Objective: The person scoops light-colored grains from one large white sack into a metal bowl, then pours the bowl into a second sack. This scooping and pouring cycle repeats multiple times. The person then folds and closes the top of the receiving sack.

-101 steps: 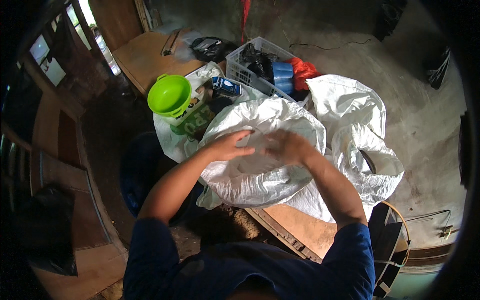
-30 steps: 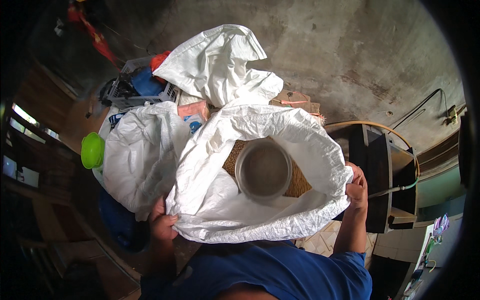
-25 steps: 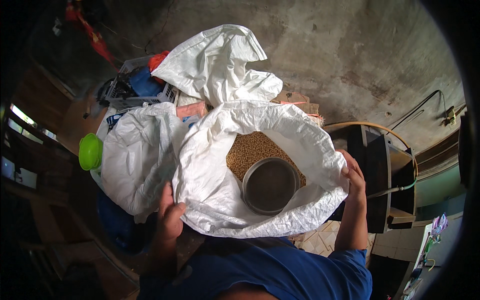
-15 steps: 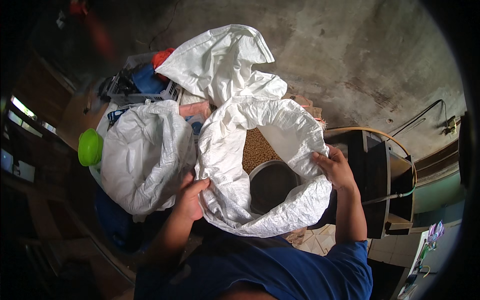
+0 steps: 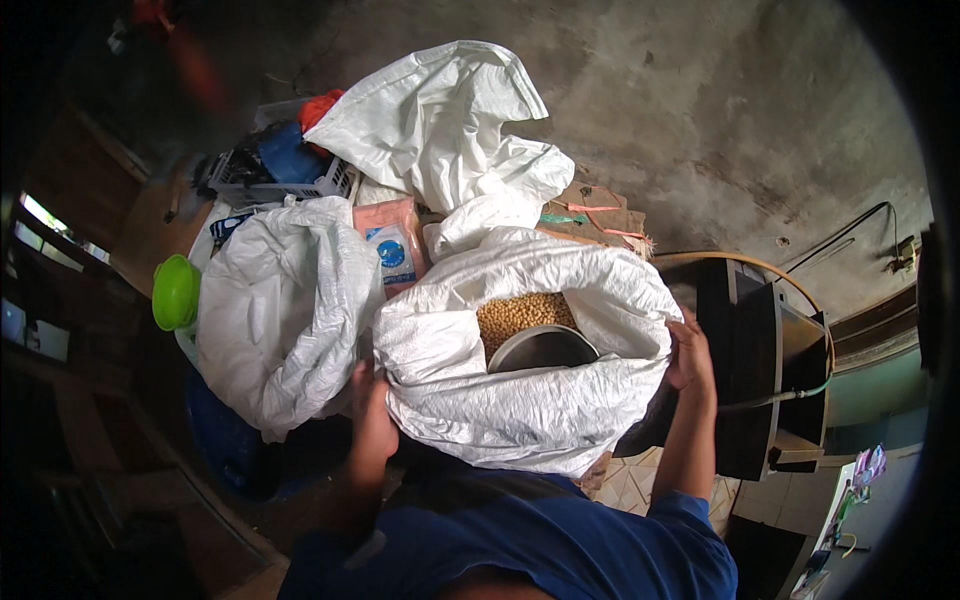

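Both hands grip the rim of the white woven sack [image 5: 520, 420], left hand [image 5: 368, 400] and right hand [image 5: 690, 350] on opposite sides, spreading its mouth so the yellowish grain [image 5: 520, 315] and metal bowl [image 5: 545, 350] inside show; a second white sack [image 5: 280, 320] slumps left of it.

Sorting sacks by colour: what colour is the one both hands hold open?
White, woven sack, holding tan grain; seen clearly in the head view.
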